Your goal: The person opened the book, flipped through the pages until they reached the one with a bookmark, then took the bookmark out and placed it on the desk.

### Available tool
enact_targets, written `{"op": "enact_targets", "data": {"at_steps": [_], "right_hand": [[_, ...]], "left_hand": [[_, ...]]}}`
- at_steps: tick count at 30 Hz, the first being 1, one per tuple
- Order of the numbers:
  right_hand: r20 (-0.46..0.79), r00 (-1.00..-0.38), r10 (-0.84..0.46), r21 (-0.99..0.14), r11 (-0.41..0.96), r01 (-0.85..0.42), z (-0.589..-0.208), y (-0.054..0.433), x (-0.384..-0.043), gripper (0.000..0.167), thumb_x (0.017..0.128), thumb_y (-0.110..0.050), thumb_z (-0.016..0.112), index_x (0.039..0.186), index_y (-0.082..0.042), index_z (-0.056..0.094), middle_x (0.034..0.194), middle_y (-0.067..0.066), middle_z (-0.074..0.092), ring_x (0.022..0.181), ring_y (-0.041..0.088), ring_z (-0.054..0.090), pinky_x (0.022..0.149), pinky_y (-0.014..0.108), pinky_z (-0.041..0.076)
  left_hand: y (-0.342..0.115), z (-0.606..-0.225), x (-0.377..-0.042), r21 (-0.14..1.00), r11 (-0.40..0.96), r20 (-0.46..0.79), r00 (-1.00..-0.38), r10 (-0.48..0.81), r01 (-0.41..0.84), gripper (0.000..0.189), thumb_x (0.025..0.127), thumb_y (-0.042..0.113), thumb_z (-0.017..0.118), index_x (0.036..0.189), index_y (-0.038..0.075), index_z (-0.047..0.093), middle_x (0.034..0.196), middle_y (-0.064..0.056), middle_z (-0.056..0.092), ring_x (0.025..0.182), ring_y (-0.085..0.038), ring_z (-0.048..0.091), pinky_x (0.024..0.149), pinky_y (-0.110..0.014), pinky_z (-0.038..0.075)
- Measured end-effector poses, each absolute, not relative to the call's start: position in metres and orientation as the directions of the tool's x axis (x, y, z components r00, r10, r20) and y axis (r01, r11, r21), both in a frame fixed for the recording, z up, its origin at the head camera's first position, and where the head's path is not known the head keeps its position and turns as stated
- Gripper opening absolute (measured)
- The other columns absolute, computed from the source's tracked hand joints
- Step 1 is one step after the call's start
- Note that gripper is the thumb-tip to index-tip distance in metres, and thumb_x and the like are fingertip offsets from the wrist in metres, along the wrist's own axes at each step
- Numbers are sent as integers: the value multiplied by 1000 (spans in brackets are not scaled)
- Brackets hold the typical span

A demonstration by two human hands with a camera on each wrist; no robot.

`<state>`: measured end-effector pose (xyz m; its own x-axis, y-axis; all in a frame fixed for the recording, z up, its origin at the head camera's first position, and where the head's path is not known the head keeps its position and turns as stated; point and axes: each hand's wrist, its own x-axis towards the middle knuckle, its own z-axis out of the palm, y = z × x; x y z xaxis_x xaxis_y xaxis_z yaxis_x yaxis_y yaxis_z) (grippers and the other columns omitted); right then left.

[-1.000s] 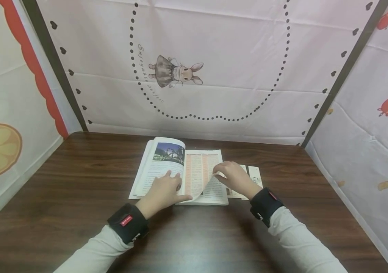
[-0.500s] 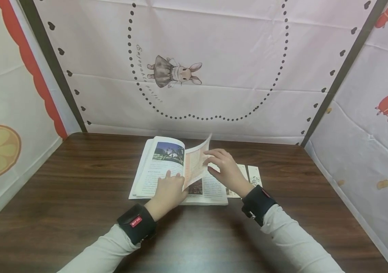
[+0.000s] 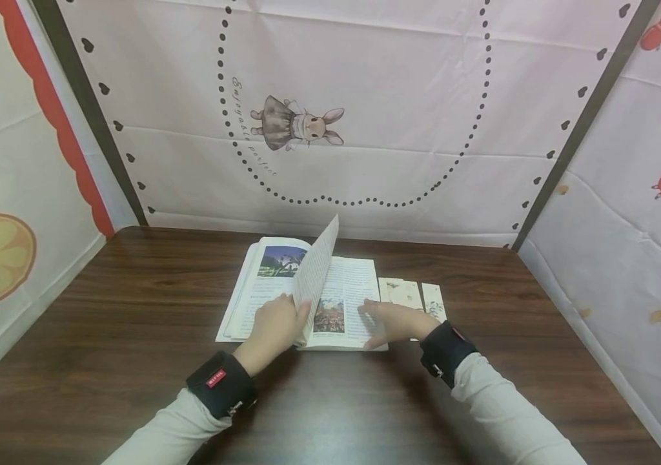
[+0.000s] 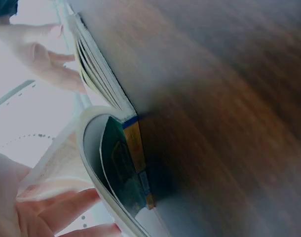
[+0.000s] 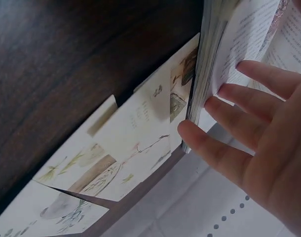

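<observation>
An open book lies on the table, with a photo on its left page and a smaller picture on the right one. One page stands up near the spine. My left hand rests on the left page, its thumb against the foot of the raised page. My right hand is over the right page's outer edge. In the right wrist view the right fingers are spread and relaxed by the page edges, holding nothing. The left wrist view shows the left fingers stretched beside the curved pages.
Several illustrated cards lie right of the book, partly under my right hand; another card lies at their right end. The dark wooden table meets a printed cloth wall behind, with cloth sides left and right.
The page was lifted by my right hand, swung left and now stands upright by my left hand. My right hand let it go and moved down onto the right page.
</observation>
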<state>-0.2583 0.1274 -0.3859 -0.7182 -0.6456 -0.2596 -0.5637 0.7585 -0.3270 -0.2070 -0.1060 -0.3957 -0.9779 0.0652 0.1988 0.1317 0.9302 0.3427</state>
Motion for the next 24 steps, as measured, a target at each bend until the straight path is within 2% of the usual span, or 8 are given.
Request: {"op": "enact_targets", "data": {"at_steps": [3,9,11,13,16,17,19,24], "right_hand": [[-268,-729,-630,-283,775,-565,-389,126,-257,81,75,-36,77,139,0,42,148,22,36,138,34,35,112,46,30],[-239,-760,-605,-207,796,-568,-392,122,-255,78,71,-37,80,135,-6,48,144,20,43,132,33,44,107,49,36],[-247,-764,-596,-204,803,-560,-392,123,-255,78,72,-37,80,136,-6,48,144,19,43,132,33,44,107,48,36],[-258,-763,-593,-197,805,-559,-392,123,-254,79,72,-36,80,137,-6,46,145,19,41,133,33,43,108,48,36],[-278,-760,-587,-189,809,-556,-392,123,-254,82,72,-36,80,140,-8,43,148,18,37,135,33,40,109,49,33],[-285,-760,-584,-185,811,-555,-391,123,-254,83,72,-36,80,141,-8,42,149,18,36,135,34,39,109,49,33],[-299,-758,-579,-180,815,-551,-391,124,-254,85,72,-37,80,142,-9,40,150,18,34,136,35,38,109,50,32],[-296,-757,-583,-175,812,-556,-390,123,-253,85,72,-37,80,142,-10,40,150,16,35,135,34,39,109,51,32]], "left_hand": [[-113,-395,-208,432,896,227,-974,0,101,50,96,29,46,126,-11,50,74,-22,65,61,-32,62,51,-37,46],[-125,-396,-207,445,869,427,-904,8,218,83,85,0,57,151,11,8,57,-7,50,42,-17,42,40,-27,30],[-128,-398,-207,370,894,492,-869,40,251,86,82,-4,57,152,15,9,68,-11,54,54,-23,52,47,-32,41],[-130,-400,-208,296,920,532,-844,64,256,86,82,-6,58,151,19,14,94,-21,58,88,-38,60,72,-47,51],[-132,-402,-209,196,946,532,-839,117,256,83,81,-8,58,149,25,24,140,-28,37,136,-53,22,103,-70,22],[-132,-402,-209,158,952,518,-842,147,264,82,80,-9,58,148,27,28,148,-27,26,139,-55,8,103,-74,11],[-131,-403,-207,81,949,465,-854,233,304,78,79,-10,59,144,28,37,155,-22,17,141,-52,3,105,-74,7],[-125,-400,-197,15,905,186,-890,416,426,54,83,-4,59,131,20,56,148,-18,37,137,-46,29,101,-66,31]]}}
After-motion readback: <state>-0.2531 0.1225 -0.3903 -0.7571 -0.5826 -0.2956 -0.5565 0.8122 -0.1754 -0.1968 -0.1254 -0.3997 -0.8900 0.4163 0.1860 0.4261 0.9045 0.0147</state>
